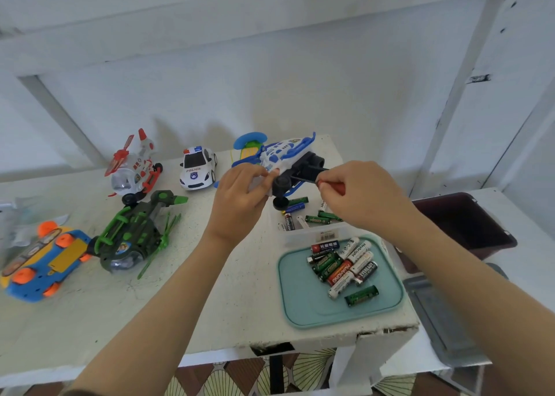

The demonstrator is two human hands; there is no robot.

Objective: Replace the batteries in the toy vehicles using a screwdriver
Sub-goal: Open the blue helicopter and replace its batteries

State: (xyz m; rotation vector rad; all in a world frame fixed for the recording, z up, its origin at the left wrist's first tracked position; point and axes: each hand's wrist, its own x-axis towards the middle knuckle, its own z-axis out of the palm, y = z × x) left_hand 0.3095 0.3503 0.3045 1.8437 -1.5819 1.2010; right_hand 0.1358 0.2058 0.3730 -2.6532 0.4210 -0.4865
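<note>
Centre of frame, above the bench (210, 290):
- Blue-and-white toy helicopter (283, 153): lifted off the bench, black underside turned toward you. Your left hand (240, 191) grips its body, fingers curled round it.
- Screwdriver (327, 184): your right hand (363, 194) pinches the red handle at the fingertips. The dark shaft points left to the toy's black base.

Left half of frame, on the bench:
- Police car (198, 167), upright.
- Red-and-white helicopter (135, 167).
- Green helicopter (132, 233), on its side.
- Blue-and-yellow vehicle (42, 263), orange wheels up.

Lower right:
- Teal tray (300, 305) holding a cluster of loose batteries (345, 263).
- Clear box (315, 237), just behind the tray and under your right hand, holds more cells (315, 219).
- Dark bin (468, 227), at the right edge beyond the bench.
</note>
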